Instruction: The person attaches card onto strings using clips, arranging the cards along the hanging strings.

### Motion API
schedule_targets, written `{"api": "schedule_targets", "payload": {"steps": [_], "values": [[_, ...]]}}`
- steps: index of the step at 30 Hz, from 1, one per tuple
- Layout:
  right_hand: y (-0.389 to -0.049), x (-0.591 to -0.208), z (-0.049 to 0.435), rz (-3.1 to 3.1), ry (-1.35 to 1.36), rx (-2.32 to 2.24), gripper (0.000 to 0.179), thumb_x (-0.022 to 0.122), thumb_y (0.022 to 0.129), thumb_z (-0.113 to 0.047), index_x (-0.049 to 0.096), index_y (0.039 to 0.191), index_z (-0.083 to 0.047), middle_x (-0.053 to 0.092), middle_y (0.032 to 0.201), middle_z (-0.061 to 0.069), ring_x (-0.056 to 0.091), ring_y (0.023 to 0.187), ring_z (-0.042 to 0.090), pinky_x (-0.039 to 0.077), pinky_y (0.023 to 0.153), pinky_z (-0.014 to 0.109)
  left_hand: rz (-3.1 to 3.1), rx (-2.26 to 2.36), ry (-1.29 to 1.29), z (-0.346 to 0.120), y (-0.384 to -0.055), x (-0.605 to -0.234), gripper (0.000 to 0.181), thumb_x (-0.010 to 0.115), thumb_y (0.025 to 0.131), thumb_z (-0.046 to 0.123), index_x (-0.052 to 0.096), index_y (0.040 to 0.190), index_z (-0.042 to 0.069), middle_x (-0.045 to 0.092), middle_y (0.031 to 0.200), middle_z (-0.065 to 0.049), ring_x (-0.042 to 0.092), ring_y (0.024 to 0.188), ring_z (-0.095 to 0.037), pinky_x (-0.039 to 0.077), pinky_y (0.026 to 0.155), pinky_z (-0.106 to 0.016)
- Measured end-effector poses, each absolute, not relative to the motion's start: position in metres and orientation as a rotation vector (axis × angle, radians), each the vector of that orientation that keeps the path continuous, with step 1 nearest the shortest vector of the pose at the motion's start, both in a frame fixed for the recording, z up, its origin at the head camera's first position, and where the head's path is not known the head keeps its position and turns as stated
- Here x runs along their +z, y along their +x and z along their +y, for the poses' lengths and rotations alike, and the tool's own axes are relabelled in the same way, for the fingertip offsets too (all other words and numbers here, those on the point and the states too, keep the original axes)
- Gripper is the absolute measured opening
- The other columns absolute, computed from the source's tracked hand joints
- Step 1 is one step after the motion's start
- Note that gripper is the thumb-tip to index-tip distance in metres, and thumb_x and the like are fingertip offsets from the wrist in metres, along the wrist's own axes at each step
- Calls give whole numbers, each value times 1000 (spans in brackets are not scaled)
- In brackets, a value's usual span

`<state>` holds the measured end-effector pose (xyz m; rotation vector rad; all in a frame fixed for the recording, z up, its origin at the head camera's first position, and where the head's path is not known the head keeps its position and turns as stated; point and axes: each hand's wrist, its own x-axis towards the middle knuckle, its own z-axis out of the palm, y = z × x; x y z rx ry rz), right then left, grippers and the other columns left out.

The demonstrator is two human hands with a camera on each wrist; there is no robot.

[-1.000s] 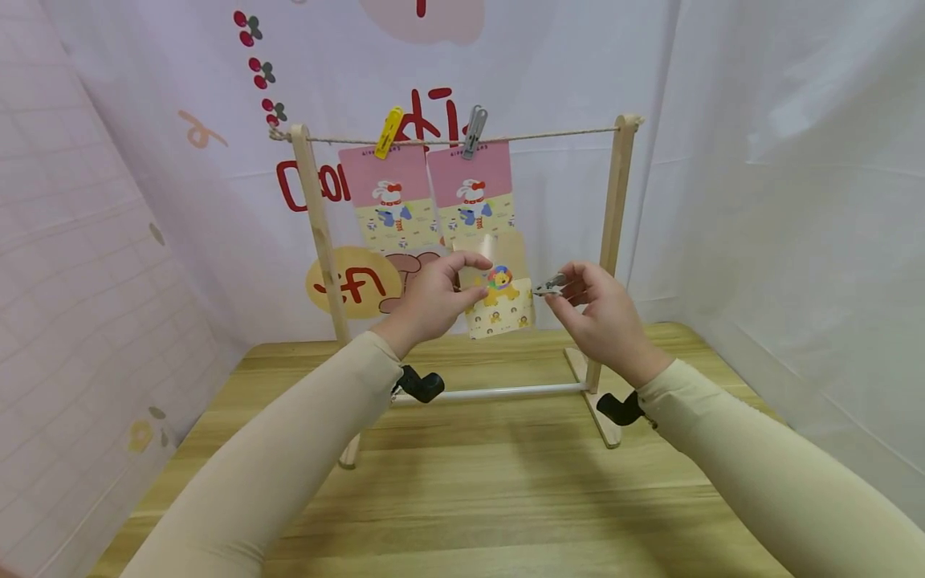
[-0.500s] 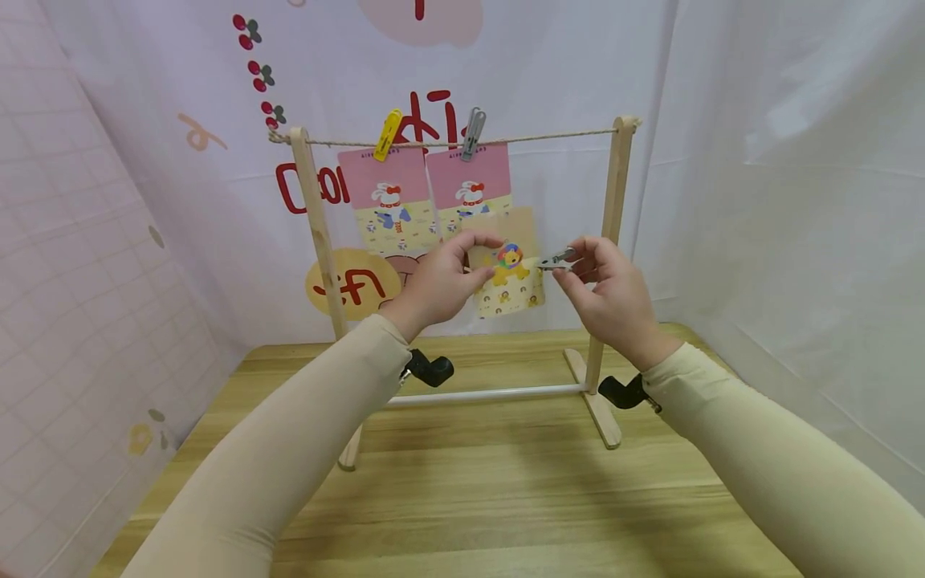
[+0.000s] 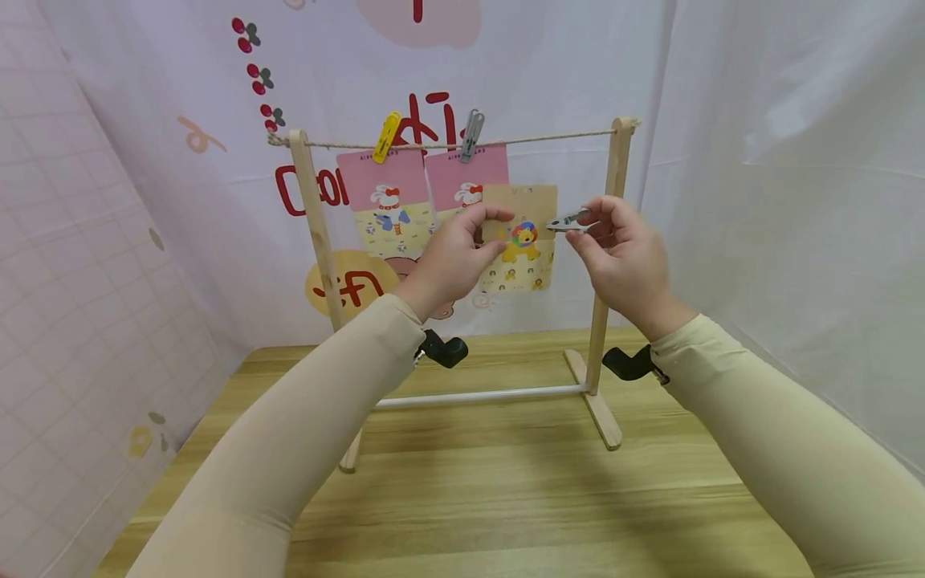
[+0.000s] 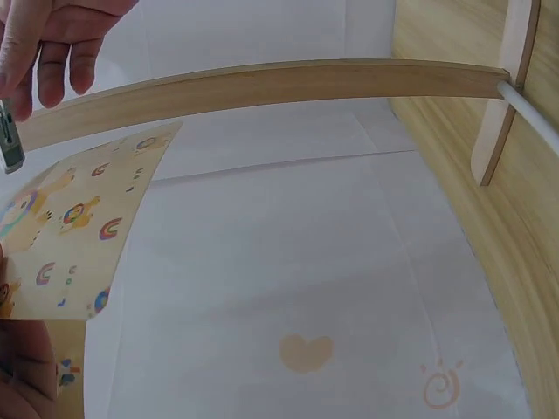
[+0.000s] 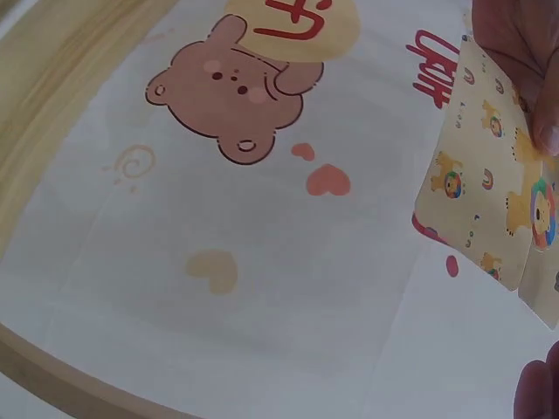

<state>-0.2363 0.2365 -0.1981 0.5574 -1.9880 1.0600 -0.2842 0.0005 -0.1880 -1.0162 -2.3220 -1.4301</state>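
Note:
My left hand (image 3: 462, 249) pinches the left edge of a yellow card (image 3: 531, 269) printed with a lion, held upright below the rope. In the left wrist view the card (image 4: 96, 218) reaches in from the left side. To its right, my right hand (image 3: 629, 257) grips a grey clothespin (image 3: 569, 222) between thumb and fingers, its tip right at the card's right edge. Two pink and yellow cards with a white dog hang from the rope (image 3: 549, 139). A yellow clothespin (image 3: 386, 137) holds the left one, a grey clothespin the right one.
The rope runs between two wooden posts, the right post (image 3: 614, 172) close behind my right hand. A white rod (image 3: 484, 396) joins the stand's feet on the wooden table (image 3: 462, 498). A printed white cloth (image 3: 564, 64) hangs behind.
Both hands have risen and shifted a little right, bringing the lion card and the grey clothespin closer to the rope. The lion card now overlaps the right-hand dog card. The hung cards have stayed put.

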Motion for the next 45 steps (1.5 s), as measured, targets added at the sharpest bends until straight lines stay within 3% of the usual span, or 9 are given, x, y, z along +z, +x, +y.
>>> {"api": "schedule_targets", "payload": {"steps": [8, 13, 23, 29, 35, 45], "values": [[-239, -178, 238, -1976, 492, 1117, 26, 73, 99, -9, 64, 120, 2, 65, 101, -14, 63, 84, 1, 50, 77, 13, -2284, -1431, -967, 9, -287, -180, 33, 66, 105, 13, 64, 138, 16, 59, 103, -2, 47, 79, -19, 42, 68, -25], [-242, -165, 239, -1966, 454, 1130, 25, 75, 98, -12, 67, 119, -1, 65, 100, -18, 63, 84, 3, 50, 77, 14, -2279, -1434, -960, 12, -287, -175, 37, 64, 105, 12, 62, 142, 18, 63, 121, 1, 50, 83, -19, 44, 70, -26], [-251, -137, 240, -1914, 391, 1235, 16, 78, 96, -15, 75, 111, -13, 64, 94, -15, 63, 84, 6, 50, 73, 15, -2277, -1417, -983, 20, -287, -165, 42, 59, 107, 6, 59, 147, 17, 59, 146, 3, 53, 96, -18, 49, 78, -25], [-256, -125, 236, -1862, 415, 1366, 11, 78, 96, -11, 77, 106, -15, 64, 91, -9, 62, 73, 9, 53, 68, 18, -2275, -1479, -955, 25, -287, -160, 41, 57, 107, 6, 59, 147, 18, 57, 147, 4, 59, 106, -13, 54, 90, -24], [-261, -116, 233, -1843, 406, 1440, 10, 77, 96, -10, 75, 104, -15, 67, 85, -8, 64, 66, 8, 55, 63, 17, -2265, -1480, -938, 27, -289, -156, 41, 57, 107, 6, 59, 146, 18, 57, 148, 4, 61, 108, -12, 55, 93, -24], [-264, -107, 230, -1854, 408, 1492, 13, 75, 96, -7, 74, 105, -15, 66, 81, -6, 62, 55, 9, 54, 57, 18, -2274, -1439, -896, 32, -290, -152, 40, 58, 106, 6, 61, 144, 19, 59, 147, 5, 59, 101, -14, 51, 85, -23]]}}
